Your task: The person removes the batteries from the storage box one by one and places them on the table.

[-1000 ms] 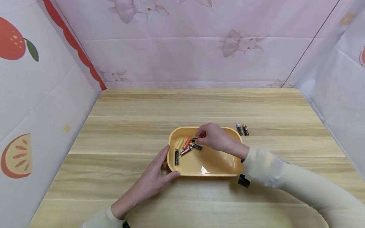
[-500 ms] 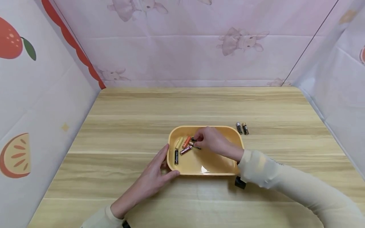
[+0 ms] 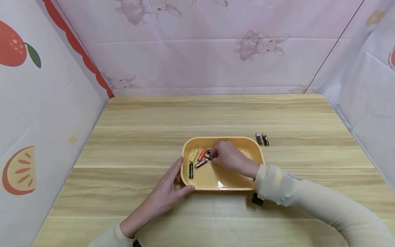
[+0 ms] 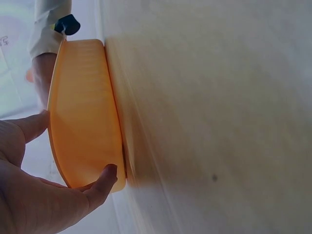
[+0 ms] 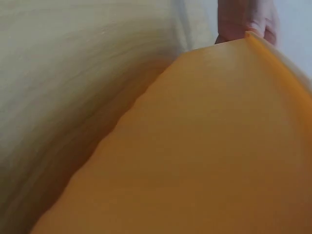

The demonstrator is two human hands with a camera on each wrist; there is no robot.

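Note:
A shallow yellow-orange plastic tray (image 3: 234, 181) stands on the wooden table. At its left front corner my left hand (image 3: 165, 188) holds it, thumb at the front rim and fingers along the left side. The left wrist view shows that hand (image 4: 53, 180) against the outer wall of the tray (image 4: 85, 117). Inside the tray, the curled fingers of my right hand (image 3: 229, 157) pinch a black battery with a copper-coloured end (image 3: 208, 156), partly hidden by the fingertips. Beside it lie an orange battery (image 3: 202, 154), a yellow battery (image 3: 194, 155), a dark red battery (image 3: 201, 163) and a black battery (image 3: 191, 171).
Two more batteries, one silver-ended (image 3: 258, 139) and one copper-ended (image 3: 265, 139), lie on the table (image 3: 139, 144) just beyond the tray's back right corner. A pink printed sheet (image 3: 197, 65) hangs behind the table's far edge.
My right hand has moved lower in the tray, its fingertips closing in on the black battery with the copper-coloured end. The left hand and the tray stay in place.

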